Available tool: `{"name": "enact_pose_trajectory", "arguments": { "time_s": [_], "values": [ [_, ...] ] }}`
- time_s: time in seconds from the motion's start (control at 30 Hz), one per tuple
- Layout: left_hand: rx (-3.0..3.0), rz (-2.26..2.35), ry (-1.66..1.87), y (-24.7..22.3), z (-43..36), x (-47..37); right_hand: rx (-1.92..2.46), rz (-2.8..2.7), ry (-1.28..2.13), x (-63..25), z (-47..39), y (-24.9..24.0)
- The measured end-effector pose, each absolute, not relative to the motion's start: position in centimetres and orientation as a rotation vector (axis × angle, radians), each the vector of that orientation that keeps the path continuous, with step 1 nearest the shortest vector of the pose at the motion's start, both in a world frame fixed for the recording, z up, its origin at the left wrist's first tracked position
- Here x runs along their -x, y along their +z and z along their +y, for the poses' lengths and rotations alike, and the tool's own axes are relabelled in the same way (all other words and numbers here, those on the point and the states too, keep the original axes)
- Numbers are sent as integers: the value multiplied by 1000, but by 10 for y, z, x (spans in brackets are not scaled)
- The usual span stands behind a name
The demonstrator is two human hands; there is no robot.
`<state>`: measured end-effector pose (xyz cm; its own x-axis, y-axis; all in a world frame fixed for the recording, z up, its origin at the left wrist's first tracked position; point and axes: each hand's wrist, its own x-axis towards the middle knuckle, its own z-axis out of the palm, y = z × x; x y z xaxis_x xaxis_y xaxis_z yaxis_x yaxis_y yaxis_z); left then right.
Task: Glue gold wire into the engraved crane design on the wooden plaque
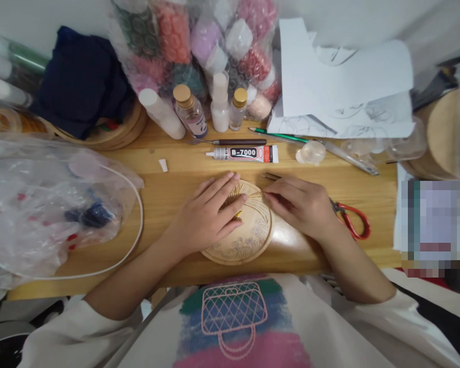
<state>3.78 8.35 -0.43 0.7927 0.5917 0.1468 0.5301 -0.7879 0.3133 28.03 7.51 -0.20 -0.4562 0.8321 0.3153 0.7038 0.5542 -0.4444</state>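
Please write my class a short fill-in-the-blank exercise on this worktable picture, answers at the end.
1. The hand spread across the round wooden board is the person's ____ one.
2. The thin strand running to the other hand is coloured ____.
3. The large label on the tube reads ____.
4. The tool beyond that wrist has a looped ____-coloured handle.

Answers: left; gold; B-7000; red.

A plain pale-grey wall [345, 18] is being seen along the far side. In front of it a wooden table [155, 197] is being shown, yellowish-brown, its grain being carried from left to right. A soft white glare [287, 239] is being thrown back by the smooth top. Beyond its right end, a pale strip [433, 296] is being glimpsed, too unclear to be identified.
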Motion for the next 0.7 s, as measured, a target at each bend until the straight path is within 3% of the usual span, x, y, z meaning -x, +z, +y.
{"name": "enact_pose_trajectory", "arguments": {
  "time_s": [0.7],
  "values": [
    [-2629,849,445,-4,86,-37,1267,-2333,278,-278,72,-2]
  ]
}}
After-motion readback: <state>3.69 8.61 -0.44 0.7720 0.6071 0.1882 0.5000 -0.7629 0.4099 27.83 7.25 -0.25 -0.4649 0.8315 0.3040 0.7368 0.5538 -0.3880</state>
